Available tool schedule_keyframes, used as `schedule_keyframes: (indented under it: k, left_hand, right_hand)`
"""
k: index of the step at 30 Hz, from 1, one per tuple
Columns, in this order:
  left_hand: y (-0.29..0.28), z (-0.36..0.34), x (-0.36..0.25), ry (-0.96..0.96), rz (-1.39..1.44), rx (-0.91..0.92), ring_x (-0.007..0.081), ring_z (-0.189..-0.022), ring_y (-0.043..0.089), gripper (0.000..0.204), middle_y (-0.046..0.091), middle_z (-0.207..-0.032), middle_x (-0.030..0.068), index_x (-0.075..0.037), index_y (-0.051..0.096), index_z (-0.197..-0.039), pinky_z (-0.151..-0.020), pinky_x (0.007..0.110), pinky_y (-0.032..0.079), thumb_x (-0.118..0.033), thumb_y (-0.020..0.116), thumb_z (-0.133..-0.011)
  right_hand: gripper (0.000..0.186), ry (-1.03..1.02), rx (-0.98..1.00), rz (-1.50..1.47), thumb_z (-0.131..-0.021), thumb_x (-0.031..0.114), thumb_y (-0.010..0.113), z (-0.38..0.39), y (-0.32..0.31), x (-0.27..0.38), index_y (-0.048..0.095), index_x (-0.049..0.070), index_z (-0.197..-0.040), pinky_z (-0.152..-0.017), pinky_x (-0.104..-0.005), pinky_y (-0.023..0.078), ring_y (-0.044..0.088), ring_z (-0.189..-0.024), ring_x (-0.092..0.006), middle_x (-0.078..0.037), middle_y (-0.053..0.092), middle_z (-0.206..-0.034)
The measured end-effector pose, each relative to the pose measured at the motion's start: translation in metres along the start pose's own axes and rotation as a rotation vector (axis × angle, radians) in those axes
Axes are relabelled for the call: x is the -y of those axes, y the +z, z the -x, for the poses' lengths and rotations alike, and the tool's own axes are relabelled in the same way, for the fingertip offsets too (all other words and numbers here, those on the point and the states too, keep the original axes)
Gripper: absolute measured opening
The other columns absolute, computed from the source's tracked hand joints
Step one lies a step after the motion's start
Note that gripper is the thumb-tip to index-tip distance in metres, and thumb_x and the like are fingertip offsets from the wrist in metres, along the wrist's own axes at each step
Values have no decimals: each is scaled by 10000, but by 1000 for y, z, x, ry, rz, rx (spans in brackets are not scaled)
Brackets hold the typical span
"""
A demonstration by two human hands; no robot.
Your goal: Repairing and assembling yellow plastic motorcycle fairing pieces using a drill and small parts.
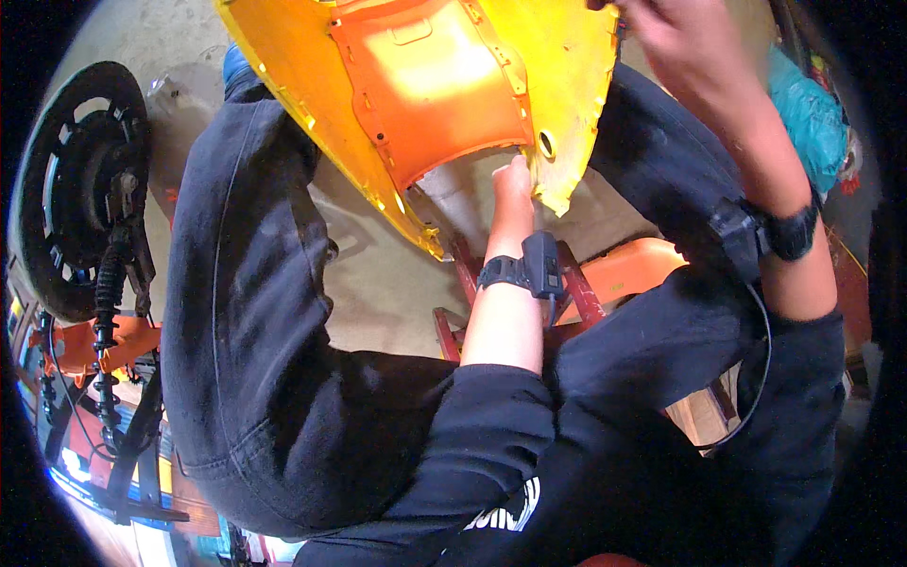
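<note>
A yellow moulded panel (560,76) with an orange centre section (435,113) fills the top middle, between the dark-trousered legs. My left hand (512,184) reaches to the lower edge of the orange section, beside an oval hole in the yellow side; its fingertips are hidden. My right hand (652,28) is raised at the panel's upper right corner, slightly blurred, its fingers closed round something dark that I cannot make out. Both wrists wear black straps with small devices.
A black wheel (76,189) with a shock absorber stands at the left. Below the panel are red metal bars (581,293) and an orange panel (633,274) on the concrete floor (368,312). A teal bag (803,123) lies at the right.
</note>
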State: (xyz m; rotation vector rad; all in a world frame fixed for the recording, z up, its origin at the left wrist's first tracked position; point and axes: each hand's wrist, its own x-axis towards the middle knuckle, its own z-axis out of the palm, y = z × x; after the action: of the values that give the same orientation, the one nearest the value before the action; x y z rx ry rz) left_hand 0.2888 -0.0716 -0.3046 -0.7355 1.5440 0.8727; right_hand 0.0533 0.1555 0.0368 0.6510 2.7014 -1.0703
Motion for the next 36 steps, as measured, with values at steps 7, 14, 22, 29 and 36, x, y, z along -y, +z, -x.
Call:
schedule_keyframes:
  k: [7,14,22,29,36]
  left_hand:
    - [-47,-12,-18,366,319,278,192,-1135,540,725,573,-1258,77,-55,399,-1401,-909,352,427,-468,707,-891]
    - [-8,4,-80,173,963,583,242,-1245,506,556,555,-1333,67,-70,440,-1393,-1065,460,398,-389,611,-971]
    - [-2,-14,-73,133,1124,625,235,-1218,530,483,573,-1317,78,-77,478,-1371,-1063,444,413,-342,598,-986]
    - [2,-14,-68,71,1071,567,231,-1174,560,488,598,-1283,69,-57,511,-1327,-1043,432,427,-359,631,-963]
    - [-8,-8,-61,584,381,447,231,-1197,542,548,585,-1304,94,-30,501,-1333,-1050,424,423,-400,630,-950]
  right_hand:
    - [210,399,65,-181,-998,182,522,83,-7,-27,640,16,-949,-792,-298,481,597,-834,-171,-58,623,-885]
    - [160,331,233,241,-892,154,628,129,40,-26,672,3,-921,-933,-459,493,596,-1096,-427,-297,502,-1335]
    - [230,432,291,271,-916,173,574,130,88,-75,659,-40,-903,-759,-471,550,677,-862,-405,-253,644,-876]
    - [218,594,252,157,-918,136,553,133,105,-70,653,-57,-928,-685,-451,575,692,-790,-375,-247,646,-865]
    - [181,378,298,442,-881,82,559,133,104,-70,653,-69,-913,-667,-443,577,695,-746,-370,-234,658,-810]
